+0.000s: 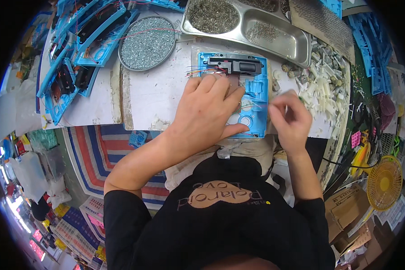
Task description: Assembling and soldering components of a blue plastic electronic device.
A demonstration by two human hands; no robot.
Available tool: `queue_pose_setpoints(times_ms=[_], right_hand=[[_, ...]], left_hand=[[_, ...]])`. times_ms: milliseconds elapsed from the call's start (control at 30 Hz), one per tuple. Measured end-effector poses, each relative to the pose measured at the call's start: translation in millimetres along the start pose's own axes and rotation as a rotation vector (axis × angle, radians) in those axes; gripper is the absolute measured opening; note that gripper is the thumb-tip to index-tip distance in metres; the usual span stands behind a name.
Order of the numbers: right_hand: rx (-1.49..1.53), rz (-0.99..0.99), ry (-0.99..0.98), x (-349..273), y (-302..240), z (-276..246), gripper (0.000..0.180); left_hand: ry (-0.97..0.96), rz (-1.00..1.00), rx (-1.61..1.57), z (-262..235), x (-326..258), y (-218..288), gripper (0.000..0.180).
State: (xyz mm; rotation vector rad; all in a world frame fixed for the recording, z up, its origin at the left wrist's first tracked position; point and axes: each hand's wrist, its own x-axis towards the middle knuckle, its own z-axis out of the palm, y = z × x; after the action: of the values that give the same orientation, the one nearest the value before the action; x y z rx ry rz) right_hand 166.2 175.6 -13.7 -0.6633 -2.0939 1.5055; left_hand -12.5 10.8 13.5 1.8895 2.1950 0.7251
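The left hand (209, 108) is lying flat, fingers spread, pinning the blue plastic frame (252, 85) steady on the white table (153, 90), while the right hand (290, 117) is pinching something too small to tell just beside it.

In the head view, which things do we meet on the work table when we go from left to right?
Stack of blue plastic housings → round dish of small screws → left hand pressing on the blue housing → right hand → heap of small white plastic parts.
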Motion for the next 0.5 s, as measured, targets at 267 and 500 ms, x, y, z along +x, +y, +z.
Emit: queue_pose_setpoints(times_ms=[267,500], right_hand=[[-0.158,-0.534,-0.459,-39.9,-34.8,-3.7,0.040],[-0.579,-0.523,-0.561,-5.4,-29.2,4.0,0.062]], left_hand=[[-0.112,0.234,-0.163,-5.0,-24.3,12.8,0.052],[0.095,0.277,-0.234,11.7,-60.9,12.4,0.033]])
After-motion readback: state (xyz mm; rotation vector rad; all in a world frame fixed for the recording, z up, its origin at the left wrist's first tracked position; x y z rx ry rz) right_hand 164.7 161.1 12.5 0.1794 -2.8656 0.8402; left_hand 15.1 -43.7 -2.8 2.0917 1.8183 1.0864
